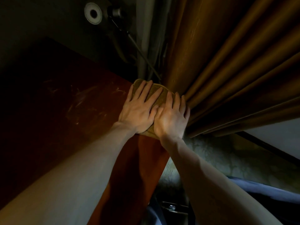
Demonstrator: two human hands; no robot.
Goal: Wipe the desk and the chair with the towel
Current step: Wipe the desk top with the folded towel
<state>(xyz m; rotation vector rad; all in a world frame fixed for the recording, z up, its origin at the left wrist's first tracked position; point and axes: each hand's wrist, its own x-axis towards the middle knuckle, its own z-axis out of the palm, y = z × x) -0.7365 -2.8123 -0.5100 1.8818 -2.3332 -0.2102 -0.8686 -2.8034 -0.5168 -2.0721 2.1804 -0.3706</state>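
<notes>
— Where are the hands?
— Both forearms reach forward. The left hand (139,111) and right hand (170,120) lie side by side, fingers straight and spread, pressing flat on the towel (156,92).
— And the towel itself?
— On the far corner of the reddish-brown desk (78,103) (its top looks scuffed), right against the brown curtain (227,70).
— Beyond that?
— A dark cable (141,51) and a round white fitting (93,13) on the wall.

A folded olive-brown towel (154,92), pressed flat
The left hand (139,109) and right hand (170,119), fingers straight, press it onto the scratched reddish-brown tabletop (65,103).
</notes>
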